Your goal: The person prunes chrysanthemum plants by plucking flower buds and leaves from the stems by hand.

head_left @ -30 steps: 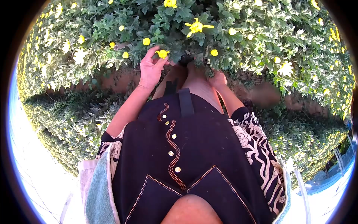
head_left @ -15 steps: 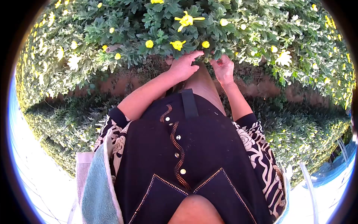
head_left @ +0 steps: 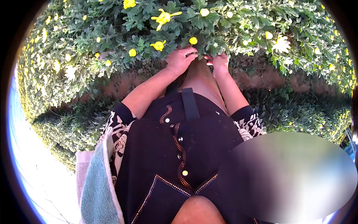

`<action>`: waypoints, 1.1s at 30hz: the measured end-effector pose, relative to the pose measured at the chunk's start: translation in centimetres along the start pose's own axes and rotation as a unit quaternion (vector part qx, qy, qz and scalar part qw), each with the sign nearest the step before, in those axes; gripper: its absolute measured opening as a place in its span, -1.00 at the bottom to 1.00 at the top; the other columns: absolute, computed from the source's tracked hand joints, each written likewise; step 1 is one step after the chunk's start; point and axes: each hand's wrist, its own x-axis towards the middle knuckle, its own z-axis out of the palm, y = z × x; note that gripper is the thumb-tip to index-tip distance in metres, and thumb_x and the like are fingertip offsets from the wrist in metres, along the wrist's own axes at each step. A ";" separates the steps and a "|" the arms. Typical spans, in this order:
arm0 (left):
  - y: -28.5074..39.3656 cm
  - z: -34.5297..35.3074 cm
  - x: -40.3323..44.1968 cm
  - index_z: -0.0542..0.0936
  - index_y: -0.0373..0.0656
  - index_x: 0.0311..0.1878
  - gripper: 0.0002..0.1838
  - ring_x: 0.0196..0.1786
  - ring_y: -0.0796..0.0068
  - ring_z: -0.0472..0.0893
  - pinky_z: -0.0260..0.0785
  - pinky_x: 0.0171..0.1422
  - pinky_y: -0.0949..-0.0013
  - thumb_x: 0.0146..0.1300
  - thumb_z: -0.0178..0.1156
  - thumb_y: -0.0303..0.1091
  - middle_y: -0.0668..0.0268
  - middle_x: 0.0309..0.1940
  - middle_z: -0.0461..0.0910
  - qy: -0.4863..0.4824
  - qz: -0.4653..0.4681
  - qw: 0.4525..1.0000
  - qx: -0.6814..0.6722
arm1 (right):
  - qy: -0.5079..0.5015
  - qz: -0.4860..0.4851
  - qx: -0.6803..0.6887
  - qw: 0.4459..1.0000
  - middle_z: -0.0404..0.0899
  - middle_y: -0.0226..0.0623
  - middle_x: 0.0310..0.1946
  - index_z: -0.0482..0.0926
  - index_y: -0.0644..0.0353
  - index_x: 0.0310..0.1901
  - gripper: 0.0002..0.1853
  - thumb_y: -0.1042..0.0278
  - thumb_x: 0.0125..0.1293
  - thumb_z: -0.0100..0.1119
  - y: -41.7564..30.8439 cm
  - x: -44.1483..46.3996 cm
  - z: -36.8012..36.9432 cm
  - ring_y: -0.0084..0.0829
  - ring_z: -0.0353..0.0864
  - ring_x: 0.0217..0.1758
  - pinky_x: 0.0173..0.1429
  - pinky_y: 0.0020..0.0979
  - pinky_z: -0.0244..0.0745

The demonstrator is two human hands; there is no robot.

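Note:
Leafy plants with yellow flowers and buds fill the upper part of the view. My left hand (head_left: 179, 59) is at the lower edge of the leaves, its thumb and fingers pinched together below a round yellow bud (head_left: 192, 40). Just right of it, my right hand (head_left: 219, 62) is closed at the leaf edge, fingertips pointing toward the left hand. What either hand pinches is too small to tell. An opened yellow flower (head_left: 158, 46) stands just above and left of my left hand, and a larger one (head_left: 163, 18) is higher up.
Bare reddish soil (head_left: 261, 79) runs between the plant rows. A second row of plants (head_left: 313, 112) lies nearer, on both sides of my body. A blue-green towel (head_left: 100, 186) hangs at the lower left. A blurred oval covers the lower right.
My left hand moved right from the opened yellow flower to below the round bud. My right hand rose from beside my leg to the leaf edge. The plants shifted left in view.

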 end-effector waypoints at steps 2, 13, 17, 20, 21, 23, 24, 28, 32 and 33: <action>-0.4 0.1 -0.2 0.64 -0.21 -0.20 -0.83 -0.28 0.21 0.64 0.44 -0.17 0.29 0.23 0.26 -0.33 0.20 -0.34 0.63 -0.002 0.018 1.000 0.009 | 0.092 0.078 -0.051 0.991 0.70 -0.27 -0.31 0.60 0.12 -0.13 -0.86 0.29 0.43 0.12 0.8 1.7 0.1 -0.48 0.71 -0.38 -0.49 -0.45 0.50; 0.6 -0.7 0.3 0.58 -0.01 -0.11 -0.81 -0.11 0.03 0.62 0.47 -0.05 0.10 0.30 0.15 -0.19 0.22 -0.16 0.65 -0.044 -0.035 0.996 0.071 | -0.115 -0.214 -0.275 0.930 0.68 -0.26 -0.19 0.57 0.27 0.00 -0.58 0.37 0.10 0.45 -1.8 -0.6 0.5 -0.45 0.63 -0.20 -0.04 -0.36 0.55; 0.0 -0.9 0.1 0.57 -0.03 -0.10 -0.80 -0.08 0.03 0.62 0.46 -0.04 0.11 0.32 0.13 -0.18 0.19 -0.16 0.64 -0.033 -0.051 0.998 0.008 | -0.108 -0.191 -0.189 0.957 0.66 -0.27 -0.07 0.56 0.25 0.00 -0.67 0.29 0.25 0.28 3.3 6.6 -1.3 -0.30 0.64 -0.08 0.14 -0.30 0.53; 0.1 -1.2 0.2 0.55 -0.06 -0.09 -0.80 -0.08 0.04 0.61 0.45 -0.03 0.14 0.34 0.12 -0.19 0.16 -0.19 0.63 -0.044 -0.064 0.997 0.002 | -0.054 -0.146 -0.534 0.831 0.64 -0.34 0.01 0.57 0.19 0.09 -0.63 0.16 0.36 0.18 2.2 8.2 -1.5 -0.30 0.62 0.02 0.09 -0.29 0.51; 0.0 -1.1 0.2 0.55 -0.08 -0.10 -0.79 -0.08 0.05 0.61 0.45 -0.02 0.16 0.33 0.13 -0.19 0.16 -0.21 0.62 -0.045 -0.074 0.996 0.003 | -0.050 -0.156 -0.580 0.798 0.61 -0.33 0.05 0.54 0.17 0.12 -0.59 0.12 0.34 0.17 2.0 8.5 -1.6 -0.28 0.61 0.05 0.12 -0.28 0.50; -0.2 -1.2 0.1 0.54 -0.09 -0.10 -0.79 -0.08 0.07 0.61 0.44 -0.02 0.18 0.33 0.13 -0.20 0.15 -0.22 0.62 -0.047 -0.084 0.995 0.004 | -0.050 -0.166 -0.633 0.755 0.55 -0.29 0.13 0.50 0.12 0.18 -0.52 0.03 0.32 0.15 1.5 8.8 -2.3 -0.24 0.58 0.11 0.19 -0.26 0.47; -0.5 -1.1 0.0 0.54 -0.09 -0.10 -0.79 -0.10 0.08 0.61 0.45 -0.03 0.18 0.33 0.14 -0.20 0.15 -0.23 0.62 -0.042 -0.087 0.995 0.003 | -0.061 -0.168 -0.636 0.751 0.52 -0.28 0.17 0.47 0.10 0.21 -0.48 -0.01 0.31 0.14 1.0 8.2 -2.5 -0.22 0.56 0.14 0.22 -0.26 0.45; -1.1 -0.5 0.0 0.58 -0.18 -0.12 -0.83 -0.33 0.48 0.57 0.42 -0.20 0.38 0.29 0.22 -0.34 0.24 -0.38 0.60 -0.001 -0.061 0.998 -0.013 | -0.111 -0.179 -0.609 0.765 0.41 -0.21 0.32 0.38 0.01 0.33 -0.32 -0.18 0.25 0.11 -1.4 2.3 -1.9 -0.13 0.50 0.27 0.36 -0.22 0.39; 0.0 -0.2 0.3 0.59 -0.19 -0.11 -0.83 -0.33 0.53 0.56 0.43 -0.19 0.41 0.28 0.25 -0.35 0.27 -0.39 0.59 -0.007 -0.055 0.998 0.005 | -0.094 -0.192 -0.406 0.889 0.57 -0.13 0.10 0.48 0.06 0.22 -0.49 0.03 0.28 0.12 2.5 3.9 -1.7 -0.09 0.60 0.10 0.24 -0.17 0.47; -0.1 -0.3 0.3 0.59 -0.20 -0.12 -0.84 -0.33 0.55 0.56 0.43 -0.19 0.43 0.28 0.24 -0.38 0.29 -0.38 0.60 -0.014 -0.066 0.998 -0.006 | -0.092 -0.191 -0.400 0.892 0.57 -0.13 0.10 0.48 0.06 0.22 -0.49 0.03 0.28 0.12 4.6 6.5 -2.0 -0.09 0.60 0.10 0.24 -0.17 0.47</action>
